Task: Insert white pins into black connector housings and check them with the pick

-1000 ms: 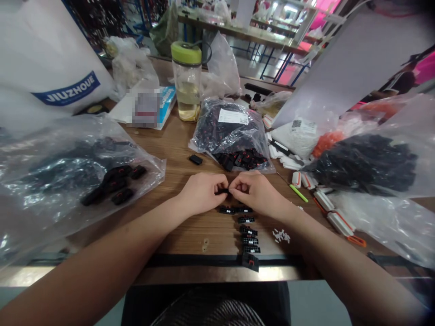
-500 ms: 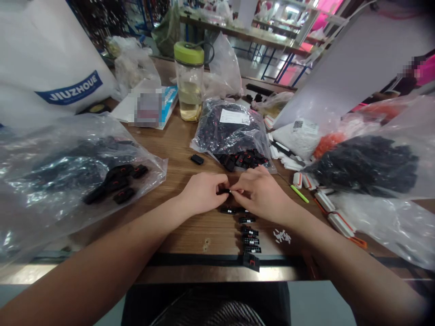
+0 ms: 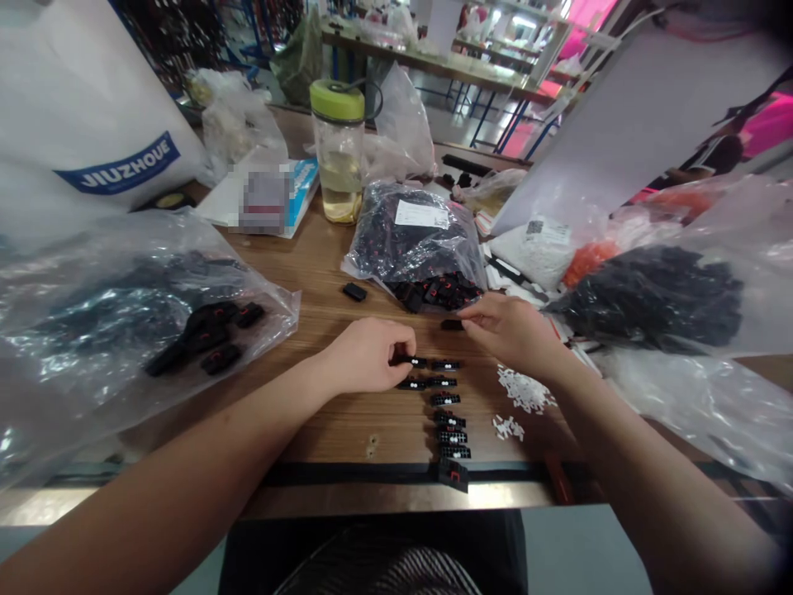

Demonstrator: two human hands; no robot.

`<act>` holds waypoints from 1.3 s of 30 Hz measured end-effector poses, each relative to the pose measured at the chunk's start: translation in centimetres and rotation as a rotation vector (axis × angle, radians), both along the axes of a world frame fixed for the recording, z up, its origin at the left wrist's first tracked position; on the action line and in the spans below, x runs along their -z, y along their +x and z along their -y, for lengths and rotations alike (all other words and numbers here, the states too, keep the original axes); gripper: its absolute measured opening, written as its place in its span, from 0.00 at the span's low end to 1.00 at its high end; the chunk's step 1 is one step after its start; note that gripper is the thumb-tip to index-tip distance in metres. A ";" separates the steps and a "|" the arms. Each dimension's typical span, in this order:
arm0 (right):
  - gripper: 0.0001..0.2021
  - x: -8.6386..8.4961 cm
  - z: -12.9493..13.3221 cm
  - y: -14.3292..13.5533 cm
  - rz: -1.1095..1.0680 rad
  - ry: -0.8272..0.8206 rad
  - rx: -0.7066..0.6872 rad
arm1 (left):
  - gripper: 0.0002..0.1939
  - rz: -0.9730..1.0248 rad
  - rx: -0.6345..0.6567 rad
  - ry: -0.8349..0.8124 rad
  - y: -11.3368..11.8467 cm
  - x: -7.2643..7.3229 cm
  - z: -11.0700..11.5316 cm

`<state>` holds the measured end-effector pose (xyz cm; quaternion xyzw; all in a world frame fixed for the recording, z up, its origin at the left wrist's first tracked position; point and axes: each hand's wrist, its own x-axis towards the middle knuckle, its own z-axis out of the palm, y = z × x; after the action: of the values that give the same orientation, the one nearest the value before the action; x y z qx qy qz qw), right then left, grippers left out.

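My left hand (image 3: 372, 355) is closed around a small black plastic connector (image 3: 418, 362) with white dots on its face, just above the wood. To its right, my right hand (image 3: 511, 332) pinches the end of another black connector (image 3: 452, 325) lying near the clear bag. Between and below the hands, several black connectors (image 3: 445, 400) with white dots lie in two short columns. Nearest me, a black connector with a red clip (image 3: 454, 475) sits at the table's edge. Small white plastic pieces (image 3: 525, 390) form a pile under my right wrist, with a smaller cluster below.
A clear bag of black connectors (image 3: 415, 235) lies ahead, its mouth spilling some out. Another plastic bag (image 3: 124, 330) covers the left side. A bottle with a green lid (image 3: 338, 149) stands at the back. At right lies a bag of dark parts (image 3: 669, 297).
My right hand has moved right and slightly away, from beside my left hand to another black connector. My left hand has lowered its connector toward the row. The larger white pile has come into view.
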<state>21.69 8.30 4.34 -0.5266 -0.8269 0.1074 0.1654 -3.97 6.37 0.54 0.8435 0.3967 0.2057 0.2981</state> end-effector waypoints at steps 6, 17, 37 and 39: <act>0.13 1.6 -0.2 0.3 0.118 0.002 -0.035 | 0.05 0.072 0.152 -0.016 -0.6 -0.4 -0.1; 0.08 1.7 -0.6 -2.1 -0.142 -0.145 -0.099 | 0.12 0.165 -0.133 0.148 0.1 1.6 -0.7; 0.07 -0.3 2.8 5.8 0.073 -0.286 0.065 | 0.07 0.000 -0.139 0.043 0.3 1.4 -0.6; 0.08 0.0 3.5 6.3 0.075 -0.310 0.063 | 0.07 -0.005 -0.143 0.026 0.3 1.2 -0.6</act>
<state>27.96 4.85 4.32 -0.5751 -0.7891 0.2088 0.0545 -3.66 6.96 -0.68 0.8174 0.4538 0.2295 0.2706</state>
